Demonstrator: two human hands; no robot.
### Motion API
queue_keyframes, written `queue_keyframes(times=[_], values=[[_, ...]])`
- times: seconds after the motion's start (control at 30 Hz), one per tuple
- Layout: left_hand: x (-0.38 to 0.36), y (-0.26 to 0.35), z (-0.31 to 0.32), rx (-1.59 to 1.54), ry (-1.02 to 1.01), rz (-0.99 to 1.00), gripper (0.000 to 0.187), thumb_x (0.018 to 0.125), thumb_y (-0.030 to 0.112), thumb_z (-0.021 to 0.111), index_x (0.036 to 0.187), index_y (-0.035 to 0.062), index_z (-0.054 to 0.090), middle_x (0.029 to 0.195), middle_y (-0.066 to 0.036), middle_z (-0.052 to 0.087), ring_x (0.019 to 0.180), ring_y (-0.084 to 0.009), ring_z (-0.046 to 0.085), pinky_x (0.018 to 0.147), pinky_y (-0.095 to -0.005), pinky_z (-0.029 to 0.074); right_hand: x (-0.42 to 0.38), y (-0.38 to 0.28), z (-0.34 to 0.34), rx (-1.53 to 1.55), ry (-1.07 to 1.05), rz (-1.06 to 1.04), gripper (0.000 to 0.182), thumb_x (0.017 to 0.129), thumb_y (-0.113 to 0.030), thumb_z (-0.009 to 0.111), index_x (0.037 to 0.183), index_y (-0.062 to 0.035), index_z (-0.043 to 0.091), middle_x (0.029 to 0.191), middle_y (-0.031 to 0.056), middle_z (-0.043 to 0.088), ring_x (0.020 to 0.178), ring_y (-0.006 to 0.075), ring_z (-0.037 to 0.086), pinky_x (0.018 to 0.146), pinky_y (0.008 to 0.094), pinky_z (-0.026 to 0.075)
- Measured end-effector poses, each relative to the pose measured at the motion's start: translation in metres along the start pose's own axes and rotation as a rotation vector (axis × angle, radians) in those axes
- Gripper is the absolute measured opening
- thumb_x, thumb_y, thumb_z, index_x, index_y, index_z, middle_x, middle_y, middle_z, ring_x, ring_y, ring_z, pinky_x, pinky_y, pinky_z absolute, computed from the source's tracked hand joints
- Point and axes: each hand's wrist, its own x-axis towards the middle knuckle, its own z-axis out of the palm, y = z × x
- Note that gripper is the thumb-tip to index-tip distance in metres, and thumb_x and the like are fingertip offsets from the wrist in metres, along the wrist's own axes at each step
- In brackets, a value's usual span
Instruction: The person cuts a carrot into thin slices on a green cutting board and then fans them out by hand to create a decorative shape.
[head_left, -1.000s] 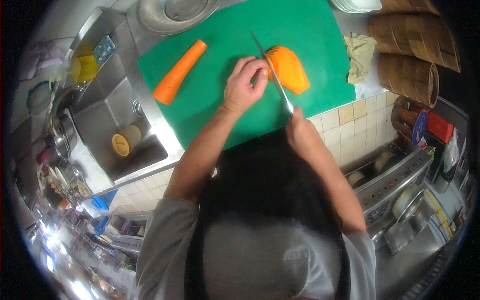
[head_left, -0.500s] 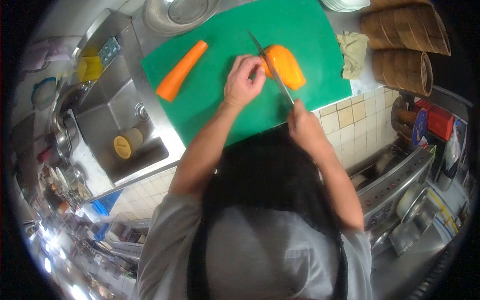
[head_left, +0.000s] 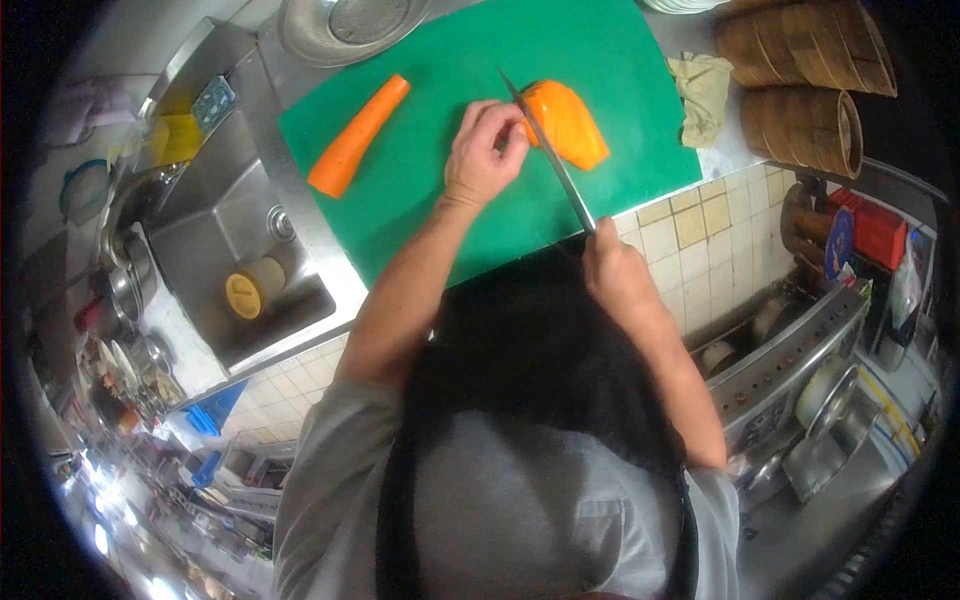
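Looking down from the head view, we see our right hand [head_left: 618, 270] closed around the handle of a knife [head_left: 566, 183], at the board's near edge, with the blade slanting toward the far left. Our left hand [head_left: 485, 150] has its fingers curled in at the left end of the sliced carrot [head_left: 570, 125]; whether they pinch it or only rest against it, we cannot tell. That carrot lies right of the middle on the green cutting board [head_left: 640, 120], most of it to the right of the blade. A second carrot [head_left: 360, 137], in one long piece, lies apart on the left. A crumpled cloth [head_left: 703, 97] sits beside the board's right edge, and a metal sink [head_left: 215, 225] is to the left. We judge the step in hand to be slicing; the next stroke calls for fingertips tucked back and the blade guided just beside the knuckles.
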Motion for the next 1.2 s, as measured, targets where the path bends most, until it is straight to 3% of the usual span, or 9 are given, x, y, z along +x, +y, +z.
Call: queue_keyframes(times=[0.07, 0.17, 0.67, 0.77, 0.97, 1.2], values=[[0.0, 0.0, -0.001, 0.008, -0.017, -0.009, 0.018, 0.093, 0.004, 0.072, 0.11, 0.0056, 0.069, 0.109, -0.011, 0.063, 0.074, -0.0152, 0.065, 0.066, -0.0293, 0.058, 0.0, 0.003, 0.004, -0.013, -0.01, 0.017, 0.017, 0.101, -0.009, 0.057, 0.107, 0.0021, 0.044, 0.073, 0.0338, 0.066, 0.074, 0.0559, 0.067, 0.066, 0.0639, 0.054], [0.002, 0.005, -0.004, -0.015, -0.055, -0.099, 0.017, 0.093, 0.01, 0.07, 0.11, 0.0096, 0.07, 0.111, -0.011, 0.066, 0.088, -0.0256, 0.07, 0.074, -0.0352, 0.06, 0.0, -0.004, 0.0, -0.022, -0.03, 0.047, 0.018, 0.101, -0.008, 0.057, 0.107, 0.0025, 0.044, 0.073, 0.0337, 0.066, 0.074, 0.0557, 0.067, 0.066, 0.0637, 0.055], [0.002, 0.004, -0.003, 0.0, -0.042, -0.068, 0.019, 0.091, 0.009, 0.071, 0.11, 0.0093, 0.07, 0.112, -0.01, 0.068, 0.089, -0.0258, 0.072, 0.076, -0.0353, 0.061, 0.016, 0.002, -0.005, 0.09, -0.125, -0.043, 0.021, 0.096, 0.0, 0.057, 0.109, 0.0092, 0.044, 0.077, 0.0356, 0.066, 0.079, 0.0565, 0.067, 0.068, 0.0627, 0.054], [0.004, 0.005, -0.005, 0.019, -0.051, -0.031, 0.019, 0.09, 0.003, 0.074, 0.108, 0.0056, 0.07, 0.108, -0.011, 0.067, 0.077, -0.0179, 0.067, 0.072, -0.0308, 0.059, 0.023, 0.002, -0.002, 0.088, -0.111, -0.072, 0.021, 0.096, 0.002, 0.057, 0.11, 0.0098, 0.045, 0.077, 0.0355, 0.066, 0.079, 0.0564, 0.067, 0.069, 0.0622, 0.054], [0.003, 0.003, -0.001, 0.027, -0.043, -0.044, 0.018, 0.092, 0.003, 0.074, 0.109, 0.0053, 0.07, 0.106, -0.01, 0.068, 0.081, -0.0164, 0.07, 0.075, -0.0306, 0.06, 0.057, 0.024, 0.041, 0.106, -0.067, -0.15, 0.023, 0.095, 0.001, 0.059, 0.112, 0.0105, 0.045, 0.08, 0.0358, 0.067, 0.082, 0.0556, 0.069, 0.071, 0.0611, 0.056], [0.004, 0.006, -0.011, -0.117, -0.073, -0.203, 0.019, 0.096, 0.006, 0.076, 0.113, 0.0023, 0.069, 0.103, -0.007, 0.069, 0.087, -0.0115, 0.071, 0.077, -0.0277, 0.059, 0.056, 0.017, 0.031, 0.078, -0.082, -0.054, 0.019, 0.098, -0.004, 0.058, 0.108, 0.0047, 0.044, 0.081, 0.0375, 0.067, 0.082, 0.0572, 0.068, 0.073, 0.064, 0.056]])
